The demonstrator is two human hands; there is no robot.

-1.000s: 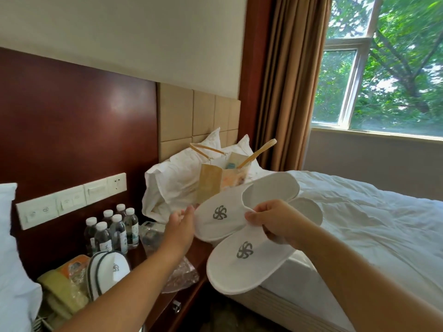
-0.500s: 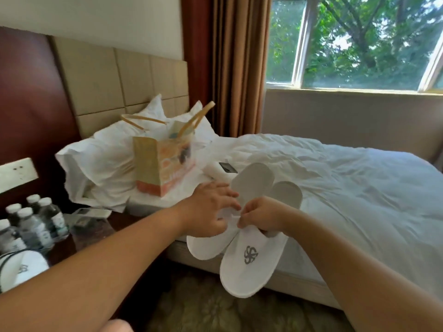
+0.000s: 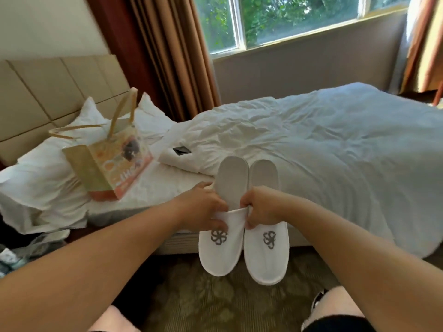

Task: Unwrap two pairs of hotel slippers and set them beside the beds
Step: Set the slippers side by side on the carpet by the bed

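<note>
One pair of white slippers is being held side by side in the air, toes pointing down toward the carpet point(image 3: 191, 295) and soles facing the bed point(image 3: 335, 152), just in front of the mattress edge. The left hand point(image 3: 203, 209) is pinching the upper rim of the left slipper point(image 3: 221, 240), thumb in front and fingers behind, while the right hand point(image 3: 262, 209) is clamping the rim of the right slipper point(image 3: 266, 250) in the same manner; both hands are closed on the fabric. No wrapper is showing on this pair, so it appears to be unwrapped already, and the step in hand is probably the lowering of the pair onto the floor beside this bed. That placement is not yet done, since both slippers are hanging clear of the carpet. The second pair is not appearing in the current view, so its state cannot be told from here. A paper gift bag point(image 3: 107, 164) is standing on the bed near the pillows point(image 3: 43, 176), well apart from the slippers. Compared with a second ago, the slippers are now lying parallel and aligned instead of fanned and crossed over each other, the hands are gripping one slipper each, and the view is turning away from the nightstand with its bottles toward the bed and the window point(image 3: 287, 20), with the pair sitting lower against the mattress side.
</note>
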